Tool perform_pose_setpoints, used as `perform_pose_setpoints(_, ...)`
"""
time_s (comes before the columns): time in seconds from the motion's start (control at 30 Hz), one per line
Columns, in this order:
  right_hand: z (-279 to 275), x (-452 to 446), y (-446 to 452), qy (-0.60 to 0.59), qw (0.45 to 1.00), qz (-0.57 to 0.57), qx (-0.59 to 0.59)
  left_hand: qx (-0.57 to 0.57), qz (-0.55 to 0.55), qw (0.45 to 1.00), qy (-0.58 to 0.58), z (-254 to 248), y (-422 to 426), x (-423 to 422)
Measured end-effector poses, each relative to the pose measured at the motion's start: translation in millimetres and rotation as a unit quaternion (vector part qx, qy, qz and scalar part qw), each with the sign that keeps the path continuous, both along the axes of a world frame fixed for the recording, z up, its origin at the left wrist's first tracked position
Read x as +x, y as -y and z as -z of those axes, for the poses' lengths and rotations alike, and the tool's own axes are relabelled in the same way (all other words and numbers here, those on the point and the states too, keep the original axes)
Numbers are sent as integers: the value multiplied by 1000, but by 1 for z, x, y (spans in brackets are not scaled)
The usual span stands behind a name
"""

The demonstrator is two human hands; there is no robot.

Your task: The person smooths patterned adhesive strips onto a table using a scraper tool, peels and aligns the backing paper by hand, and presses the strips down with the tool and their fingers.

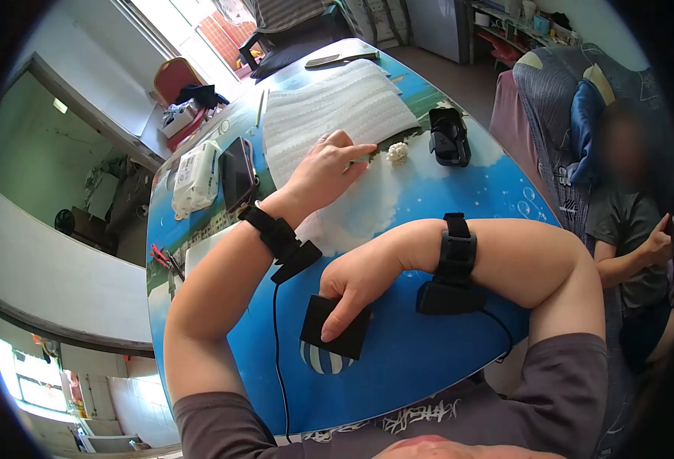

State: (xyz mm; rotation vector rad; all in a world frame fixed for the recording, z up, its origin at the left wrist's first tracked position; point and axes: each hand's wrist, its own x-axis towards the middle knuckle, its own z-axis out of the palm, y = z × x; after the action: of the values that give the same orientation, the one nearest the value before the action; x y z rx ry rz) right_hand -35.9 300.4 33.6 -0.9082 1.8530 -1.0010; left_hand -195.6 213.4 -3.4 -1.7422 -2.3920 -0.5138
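A reach, it seems: left hand (324, 170), index straight, others curled, just beside the white lump (397, 153) on the table (497, 195); gripping it would call for opposing the thumb; right hand (366, 271) pinches a black square (352, 336)
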Motion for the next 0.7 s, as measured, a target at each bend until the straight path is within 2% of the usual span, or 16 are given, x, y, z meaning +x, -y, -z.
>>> perform_pose_setpoints(0.13,1,0,-1,4,1000,-2,-12,-12,-12,1000,-12,-4,1,-2)
perform_pose_setpoints(0.33,-2,4,-2,5,1000,19,-15,-4,27,987,158,-37,48,5)
perform_pose_setpoints(0.5,2,6,-1,22,999,39,-21,-33,-19,994,101,-59,134,23)
perform_pose_setpoints(0.57,15,3,2,18,999,41,-18,-49,-66,993,91,-57,171,38)
perform_pose_setpoints(0.67,-4,1,3,2,998,17,62,-52,-123,989,63,-46,213,60)
perform_pose_setpoints(0.7,-4,2,4,15,998,28,52,-49,-134,989,49,-38,224,61)
